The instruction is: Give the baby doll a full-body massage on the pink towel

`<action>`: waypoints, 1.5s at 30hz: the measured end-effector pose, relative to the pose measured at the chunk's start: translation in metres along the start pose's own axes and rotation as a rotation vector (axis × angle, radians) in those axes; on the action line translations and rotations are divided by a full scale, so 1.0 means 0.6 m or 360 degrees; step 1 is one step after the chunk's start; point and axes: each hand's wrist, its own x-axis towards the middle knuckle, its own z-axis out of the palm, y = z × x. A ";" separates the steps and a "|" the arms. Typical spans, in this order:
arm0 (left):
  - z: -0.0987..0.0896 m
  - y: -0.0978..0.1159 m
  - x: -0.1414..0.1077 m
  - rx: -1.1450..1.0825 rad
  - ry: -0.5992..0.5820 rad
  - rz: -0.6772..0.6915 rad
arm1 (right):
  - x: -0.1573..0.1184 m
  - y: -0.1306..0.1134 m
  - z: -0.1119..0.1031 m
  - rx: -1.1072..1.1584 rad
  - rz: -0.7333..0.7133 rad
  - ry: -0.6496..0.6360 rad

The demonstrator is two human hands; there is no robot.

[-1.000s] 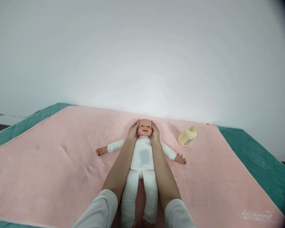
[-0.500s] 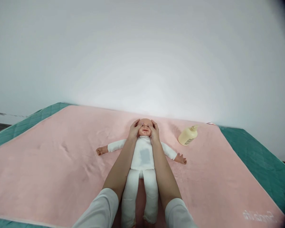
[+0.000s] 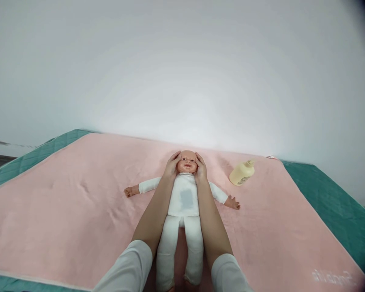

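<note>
A baby doll [image 3: 184, 198] with a soft white body lies on its back, its arms spread out to both sides and its legs toward me. My left hand [image 3: 172, 165] cups the left side of the doll's head, fingers curved along the temple. On the opposite side, my right hand [image 3: 201, 165] holds the head in the same way. Between my hands the doll's eyes, nose and mouth show. A greyish rectangular patch marks its chest. My forearms run along either side of its body.
A pale yellow pump bottle [image 3: 242, 173] stands to the right, beyond the doll's outstretched arm. Under everything lies a pink blanket [image 3: 63, 211] over a green quilted cover [image 3: 331, 198]. A plain white wall [image 3: 182, 73] rises behind the far edge.
My thumbs have moved outward from over the doll's eyes to the sides of its head, so the eyes now show. The doll and bottle stay in place.
</note>
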 end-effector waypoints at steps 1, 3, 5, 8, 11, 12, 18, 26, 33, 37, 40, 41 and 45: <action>0.000 0.000 0.001 -0.0006 0.0011 -0.0007 | 0.000 0.000 0.000 0.0009 0.0005 0.0001; 0.000 0.000 0.002 -0.0010 0.0046 -0.0001 | 0.000 0.001 0.003 0.0040 0.0011 0.0018; 0.001 -0.001 0.002 -0.0017 0.0067 0.0030 | -0.003 0.000 0.008 0.0069 0.0000 0.0055; 0.005 -0.005 0.000 0.0027 0.0010 0.0103 | -0.009 -0.002 0.016 0.0040 -0.0042 0.0082; 0.008 -0.007 -0.003 0.0217 -0.0004 0.0209 | -0.016 -0.003 0.020 -0.0085 -0.0117 0.0059; 0.008 -0.008 -0.003 0.0294 0.0013 0.0242 | -0.017 -0.003 0.021 -0.0133 -0.0144 0.0060; 0.005 -0.010 0.003 0.0491 0.0044 0.0308 | -0.025 -0.011 0.026 -0.0269 -0.0154 0.0101; 0.001 -0.019 0.015 0.0446 0.0109 0.0281 | -0.020 -0.009 0.029 -0.0255 -0.0145 0.0136; 0.003 -0.018 0.010 0.0289 0.0061 0.0255 | -0.007 0.003 0.023 -0.0281 -0.0223 0.0140; 0.008 -0.013 0.002 0.0232 0.0037 0.0223 | -0.004 0.006 0.021 -0.0270 -0.0205 0.0144; 0.012 -0.009 -0.002 0.0183 0.0024 0.0173 | -0.002 0.007 0.020 -0.0254 -0.0200 0.0148; 0.013 -0.007 -0.003 0.0165 0.0036 0.0153 | -0.002 0.007 0.020 -0.0243 -0.0195 0.0146; 0.017 0.000 -0.007 0.0115 0.0094 0.0109 | 0.002 0.009 0.016 -0.0176 -0.0157 0.0145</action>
